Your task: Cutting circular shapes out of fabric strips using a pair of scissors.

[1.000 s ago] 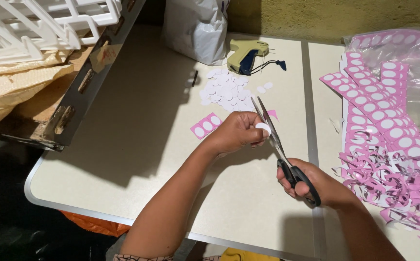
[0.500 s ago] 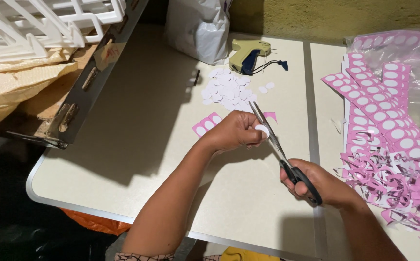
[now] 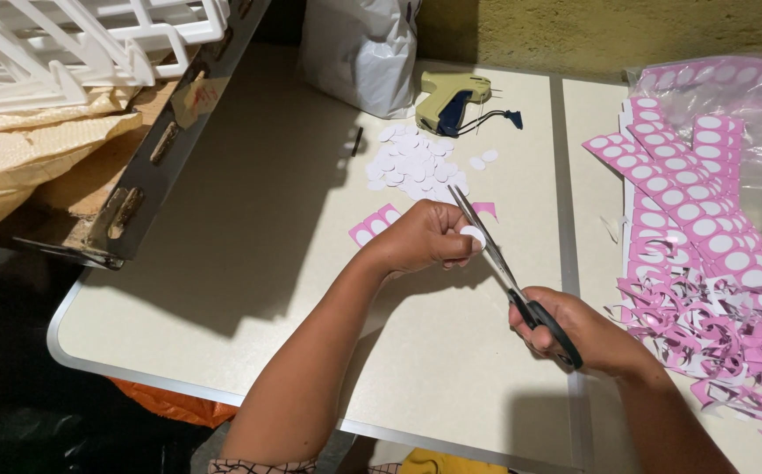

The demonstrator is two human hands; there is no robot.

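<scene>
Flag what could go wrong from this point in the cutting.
1. The scissors blades run right beside the left hand fingertips pinching the small white disc; a slip could nick a finger or cut into the disc.
2. The right hand works next to the heap of pink offcuts, so its forearm could sweep some off the table.
3. The loose pile of white discs sits just beyond the blade tips and could scatter if brushed.

A small white paper disc [image 3: 473, 235], round and flat, sits pinched upright at the middle of the view, touching the blades of the scissors [image 3: 508, 274]. The scissors have slim steel blades, slightly parted, pointing toward 11 o'clock, and black looped handles lying toward 5 o'clock, raised above the counter [image 3: 249, 263].
</scene>
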